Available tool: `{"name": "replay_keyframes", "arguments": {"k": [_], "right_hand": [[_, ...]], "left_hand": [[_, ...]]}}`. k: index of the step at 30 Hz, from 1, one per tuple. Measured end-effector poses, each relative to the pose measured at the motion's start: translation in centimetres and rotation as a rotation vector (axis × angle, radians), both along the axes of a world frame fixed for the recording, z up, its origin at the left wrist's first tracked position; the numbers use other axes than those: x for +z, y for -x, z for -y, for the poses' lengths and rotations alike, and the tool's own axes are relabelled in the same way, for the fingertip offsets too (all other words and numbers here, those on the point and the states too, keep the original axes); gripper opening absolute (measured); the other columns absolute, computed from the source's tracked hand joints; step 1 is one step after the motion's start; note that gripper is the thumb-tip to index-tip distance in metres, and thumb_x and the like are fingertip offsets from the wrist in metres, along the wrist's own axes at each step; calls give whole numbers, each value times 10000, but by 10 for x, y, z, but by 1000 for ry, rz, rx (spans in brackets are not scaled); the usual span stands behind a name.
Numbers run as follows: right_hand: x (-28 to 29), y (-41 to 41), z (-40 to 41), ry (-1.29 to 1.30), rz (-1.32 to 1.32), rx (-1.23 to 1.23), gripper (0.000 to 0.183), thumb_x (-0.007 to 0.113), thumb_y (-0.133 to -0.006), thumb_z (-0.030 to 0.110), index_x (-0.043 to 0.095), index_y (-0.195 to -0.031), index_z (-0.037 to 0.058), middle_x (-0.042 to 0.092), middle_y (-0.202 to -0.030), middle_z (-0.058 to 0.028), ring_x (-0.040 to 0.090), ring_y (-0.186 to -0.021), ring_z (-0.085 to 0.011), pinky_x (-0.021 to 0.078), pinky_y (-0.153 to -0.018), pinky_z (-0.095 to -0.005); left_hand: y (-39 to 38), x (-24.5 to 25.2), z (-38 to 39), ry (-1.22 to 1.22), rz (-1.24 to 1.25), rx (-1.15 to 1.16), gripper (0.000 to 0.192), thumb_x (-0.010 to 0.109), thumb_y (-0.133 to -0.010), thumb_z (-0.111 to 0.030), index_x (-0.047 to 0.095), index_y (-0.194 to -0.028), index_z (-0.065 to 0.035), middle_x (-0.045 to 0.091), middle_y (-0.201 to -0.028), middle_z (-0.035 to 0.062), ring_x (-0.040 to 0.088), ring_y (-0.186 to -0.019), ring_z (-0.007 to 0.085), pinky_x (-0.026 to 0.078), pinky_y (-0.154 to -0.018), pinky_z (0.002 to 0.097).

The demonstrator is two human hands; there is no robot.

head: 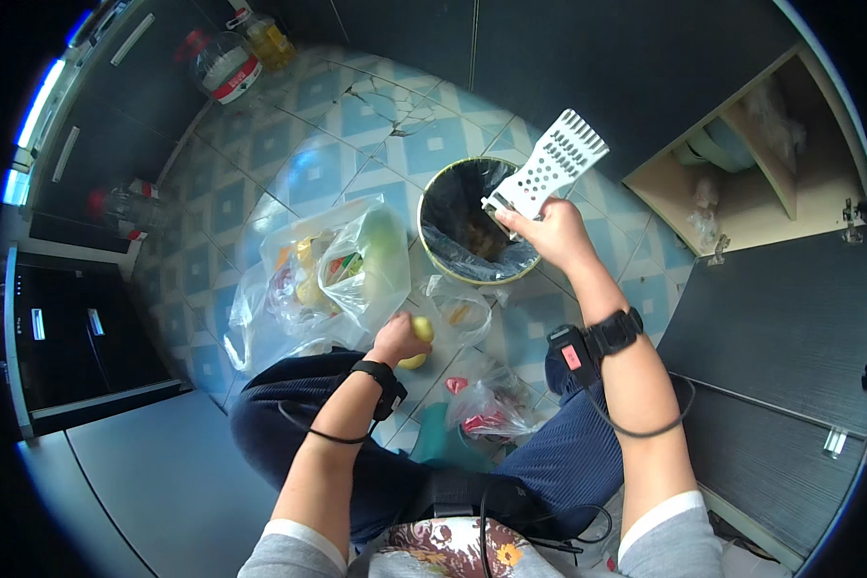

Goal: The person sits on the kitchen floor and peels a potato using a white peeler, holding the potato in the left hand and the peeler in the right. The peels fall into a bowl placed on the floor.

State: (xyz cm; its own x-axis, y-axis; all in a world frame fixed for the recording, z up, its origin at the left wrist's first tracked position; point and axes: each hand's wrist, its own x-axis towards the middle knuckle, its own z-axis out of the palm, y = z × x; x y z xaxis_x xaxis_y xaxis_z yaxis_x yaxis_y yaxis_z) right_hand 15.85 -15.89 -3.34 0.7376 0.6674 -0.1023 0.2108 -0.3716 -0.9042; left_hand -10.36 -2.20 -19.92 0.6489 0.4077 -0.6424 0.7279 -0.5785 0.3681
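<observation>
My right hand (560, 235) grips a white plastic grater-peeler (560, 155) with rows of holes and a toothed end, raised over the right rim of a round waste bin (433, 249). The bin has a black liner, with brownish scraps at its bottom. Lower and to the left, my left hand (396, 339) is closed around a yellow, potato-like vegetable (423, 329). Yellow shows above and below the fingers; whether it is one piece or two I cannot tell. Beside that hand lies a clear plastic bag (376, 282) of mixed vegetables, something green among them.
A small clear bag (469, 325) lies below the bin, and a bag with red contents (488, 415) sits between my legs by a teal object (433, 441). An open cabinet (751, 180) stands right, its door (773, 318) swung out. Large bottles (224, 68) stand far left.
</observation>
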Motion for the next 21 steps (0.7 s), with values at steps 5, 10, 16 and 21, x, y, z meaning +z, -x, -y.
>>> {"name": "replay_keyframes", "arguments": {"k": [5,10,16,21], "right_hand": [[0,1,5,29,8,-49,307,732,-782,235,685,-1030,60,701,-970,-89,667,-892,-201,503,-787,-301],[-12,-18,-3,210,-20,-35,303,729,-785,213,681,-1035,48,694,-998,-88,664,-893,-181,501,-788,-292],[-37,-24,-16,73,-449,-61,286,737,-793,208,687,-1001,18,698,-978,-69,644,-887,-114,492,-775,-266],[-54,-35,-27,313,-243,74,298,739,-771,226,692,-1000,42,682,-995,-115,655,-890,-230,492,-786,-325]], "left_hand": [[32,-75,-5,-20,179,193,818,825,-508,-267,483,-1178,56,551,-1099,257,534,-1066,376,426,-941,397],[23,-93,-16,-118,111,147,688,760,-601,-250,508,-1208,-46,557,-1142,219,530,-1076,382,432,-933,394],[5,-99,-23,44,-169,136,655,717,-674,-336,515,-1244,-82,561,-1184,216,539,-1092,370,443,-919,403],[12,-112,-17,106,-175,131,646,676,-715,-416,522,-1247,-84,572,-1182,221,554,-1087,363,448,-914,412]]}}
